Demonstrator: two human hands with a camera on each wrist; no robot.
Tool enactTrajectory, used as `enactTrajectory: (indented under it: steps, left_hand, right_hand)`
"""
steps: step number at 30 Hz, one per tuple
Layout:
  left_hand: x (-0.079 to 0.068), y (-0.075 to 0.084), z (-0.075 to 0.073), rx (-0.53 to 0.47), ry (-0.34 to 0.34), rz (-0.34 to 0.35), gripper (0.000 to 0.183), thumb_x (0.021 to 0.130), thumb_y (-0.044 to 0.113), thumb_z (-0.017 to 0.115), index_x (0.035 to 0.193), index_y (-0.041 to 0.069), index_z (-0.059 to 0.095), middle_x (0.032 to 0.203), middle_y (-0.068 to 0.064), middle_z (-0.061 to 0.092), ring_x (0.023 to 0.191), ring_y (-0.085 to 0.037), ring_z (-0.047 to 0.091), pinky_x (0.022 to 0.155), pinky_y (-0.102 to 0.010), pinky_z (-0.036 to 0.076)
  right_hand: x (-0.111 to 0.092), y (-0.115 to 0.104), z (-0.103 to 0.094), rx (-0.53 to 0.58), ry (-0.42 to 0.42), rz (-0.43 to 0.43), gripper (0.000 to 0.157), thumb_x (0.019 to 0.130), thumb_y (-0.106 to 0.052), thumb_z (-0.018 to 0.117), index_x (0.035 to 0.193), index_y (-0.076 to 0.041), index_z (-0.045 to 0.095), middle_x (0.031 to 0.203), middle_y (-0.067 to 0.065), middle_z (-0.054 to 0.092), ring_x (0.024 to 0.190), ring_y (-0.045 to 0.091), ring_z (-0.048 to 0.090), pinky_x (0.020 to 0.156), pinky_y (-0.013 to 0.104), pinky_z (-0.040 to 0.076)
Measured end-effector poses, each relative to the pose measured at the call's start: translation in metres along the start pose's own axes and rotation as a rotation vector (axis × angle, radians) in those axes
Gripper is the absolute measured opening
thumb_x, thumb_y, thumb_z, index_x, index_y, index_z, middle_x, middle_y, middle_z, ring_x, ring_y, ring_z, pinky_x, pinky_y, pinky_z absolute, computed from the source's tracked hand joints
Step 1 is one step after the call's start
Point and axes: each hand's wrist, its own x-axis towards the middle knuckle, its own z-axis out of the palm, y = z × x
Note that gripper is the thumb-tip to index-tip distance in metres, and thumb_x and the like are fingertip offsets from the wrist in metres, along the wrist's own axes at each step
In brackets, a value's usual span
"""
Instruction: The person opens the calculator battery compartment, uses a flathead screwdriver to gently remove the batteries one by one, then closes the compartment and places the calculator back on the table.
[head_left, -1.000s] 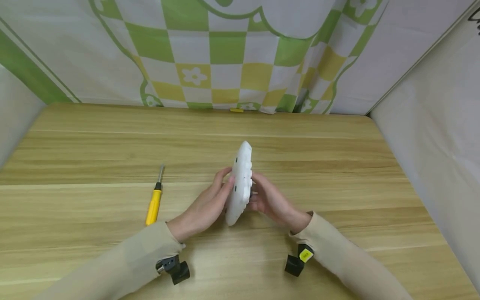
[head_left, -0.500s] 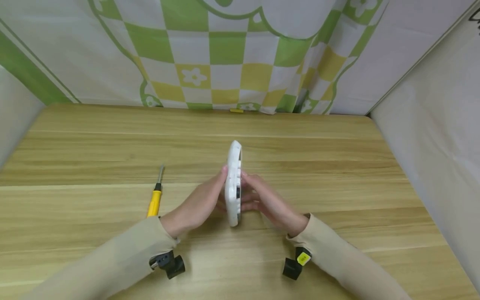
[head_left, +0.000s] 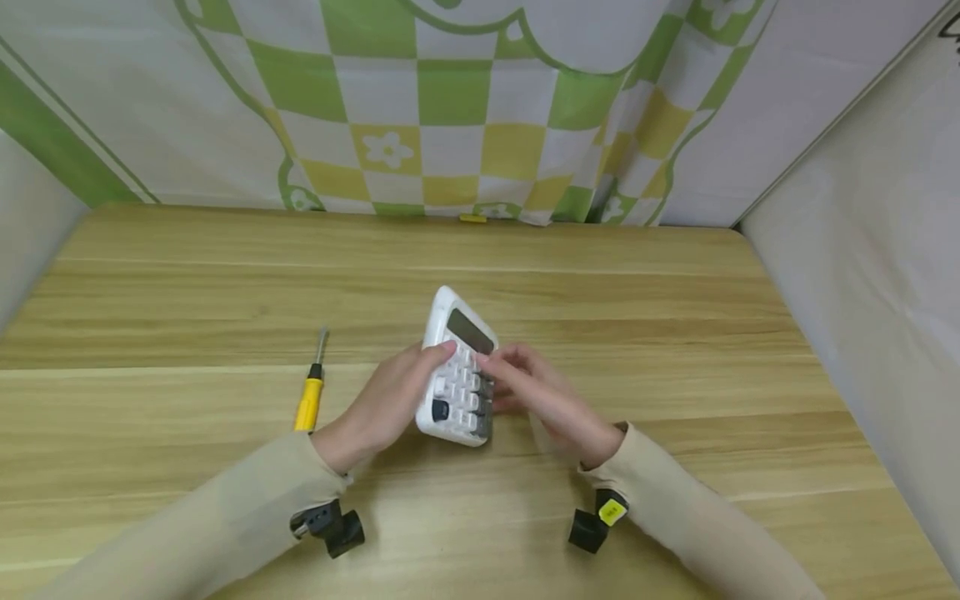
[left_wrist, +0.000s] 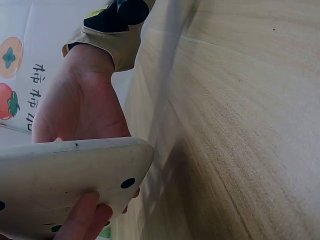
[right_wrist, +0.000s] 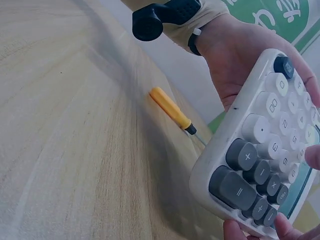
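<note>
A white calculator is held tilted above the table, its display and keys facing right and up in the head view. My left hand grips its left side, thumb on the front and fingers against the back. From the right, my right hand holds the other edge, its thumb over the keys near the display. White number keys and dark grey operator keys show in the right wrist view. Small dark round spots mark the back of the calculator.
A yellow-handled screwdriver lies on the wooden table, left of the left hand. A small yellow piece is at the back edge, by the checked curtain. Black cameras sit on both wrists.
The calculator has turned from edge-on to show its display and keys, its top tipping left. The left thumb has come onto its front; the right thumb is now over the keys.
</note>
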Motion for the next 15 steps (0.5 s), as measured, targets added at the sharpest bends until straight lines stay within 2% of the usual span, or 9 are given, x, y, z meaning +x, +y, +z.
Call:
enactTrajectory:
  steps: [4,7,11,15]
  left_hand:
    - [0.0003,-0.0018,-0.0011,-0.039,0.029,-0.001,0.050,0.098,0.044,0.031,0.120,0.007,0.055,0.102,-0.011,0.068,0.086,-0.016,0.065,0.080,-0.030,0.049]
    - [0.0005,-0.0038,-0.0022,-0.079,0.027,0.001,0.049,0.098,0.043,0.030,0.119,0.007,0.055,0.101,-0.012,0.069,0.084,-0.016,0.066,0.078,-0.030,0.051]
    - [-0.0001,-0.0058,-0.0034,-0.101,0.040,0.008,0.047,0.099,0.041,0.031,0.119,0.007,0.055,0.101,-0.013,0.069,0.083,-0.016,0.067,0.076,-0.030,0.052]
    - [-0.0008,-0.0069,-0.0038,-0.118,0.055,0.020,0.046,0.099,0.040,0.032,0.121,0.006,0.054,0.103,-0.014,0.068,0.084,-0.016,0.066,0.076,-0.030,0.052]
  right_hand:
    - [0.0001,0.0006,-0.0022,0.007,0.010,-0.005,0.050,0.085,-0.033,0.065,0.121,-0.008,0.042,0.115,0.012,0.051,0.094,0.020,0.059,0.083,0.034,0.052]
    - [-0.0042,-0.0043,-0.0023,-0.001,0.013,-0.003,0.058,0.084,-0.028,0.066,0.130,-0.009,0.036,0.118,0.015,0.053,0.092,0.020,0.060,0.085,0.036,0.051]
    - [-0.0043,-0.0043,-0.0035,-0.040,0.017,0.002,0.072,0.082,-0.029,0.068,0.139,-0.013,0.027,0.121,0.015,0.053,0.090,0.021,0.061,0.088,0.036,0.048]
    - [-0.0029,-0.0041,-0.0038,-0.071,0.004,-0.022,0.073,0.082,-0.025,0.068,0.141,-0.010,0.029,0.122,0.015,0.053,0.095,0.020,0.059,0.086,0.036,0.049]
